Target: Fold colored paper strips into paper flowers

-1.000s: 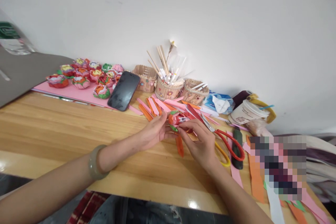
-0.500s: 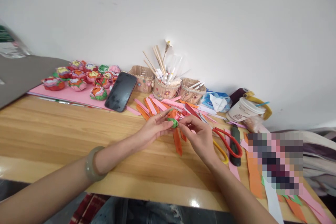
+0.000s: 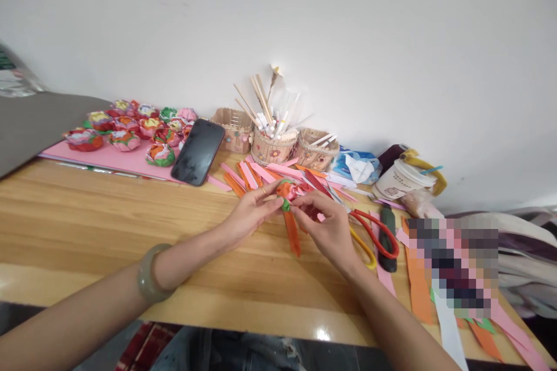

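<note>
Here my left hand cradles the paper flower between thumb and fingers, my right hand narrow in a pinch at its edge; working the petals, I'd judge, and the next move calls for a light, steady touch. Orange strips just below my fingertips, scissors off right, phone beyond to the left, finished-looking flowers farther left.

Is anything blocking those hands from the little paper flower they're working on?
Nothing visible: the left hand and right hand both touch the paper flower directly. The scissors lie partly behind the right hand, not in between.
</note>
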Motion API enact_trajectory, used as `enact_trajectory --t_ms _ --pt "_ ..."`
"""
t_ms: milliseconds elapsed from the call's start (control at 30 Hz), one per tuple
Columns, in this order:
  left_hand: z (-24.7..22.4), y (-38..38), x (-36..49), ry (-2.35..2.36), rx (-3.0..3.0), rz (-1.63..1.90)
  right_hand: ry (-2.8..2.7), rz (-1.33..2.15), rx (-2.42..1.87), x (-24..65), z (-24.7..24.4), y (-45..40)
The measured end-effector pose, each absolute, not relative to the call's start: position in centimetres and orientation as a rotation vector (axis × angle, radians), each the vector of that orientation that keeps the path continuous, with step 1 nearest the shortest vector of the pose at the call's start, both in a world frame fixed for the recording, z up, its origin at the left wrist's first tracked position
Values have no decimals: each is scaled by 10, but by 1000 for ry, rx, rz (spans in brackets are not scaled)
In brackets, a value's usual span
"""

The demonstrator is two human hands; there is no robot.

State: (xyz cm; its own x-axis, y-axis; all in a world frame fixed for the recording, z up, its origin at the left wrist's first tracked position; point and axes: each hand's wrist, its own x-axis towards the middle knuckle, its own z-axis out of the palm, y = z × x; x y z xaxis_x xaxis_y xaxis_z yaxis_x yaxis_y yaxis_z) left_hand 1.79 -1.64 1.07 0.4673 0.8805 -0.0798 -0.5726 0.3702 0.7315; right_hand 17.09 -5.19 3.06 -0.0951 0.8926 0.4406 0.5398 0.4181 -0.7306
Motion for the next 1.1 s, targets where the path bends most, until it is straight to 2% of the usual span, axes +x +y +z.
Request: enact_trajectory --t_ms 167,500,1100 --pt "12 -17 18 468 691 1012 -1869 224 -1150 170 31 -55" --pt "3 -17 18 571 779 1012 -1841 321 -1204 168 31 -54" --pt "3 -16 17 561 891 1045 -1891 -16 -1205 167 26 -55"
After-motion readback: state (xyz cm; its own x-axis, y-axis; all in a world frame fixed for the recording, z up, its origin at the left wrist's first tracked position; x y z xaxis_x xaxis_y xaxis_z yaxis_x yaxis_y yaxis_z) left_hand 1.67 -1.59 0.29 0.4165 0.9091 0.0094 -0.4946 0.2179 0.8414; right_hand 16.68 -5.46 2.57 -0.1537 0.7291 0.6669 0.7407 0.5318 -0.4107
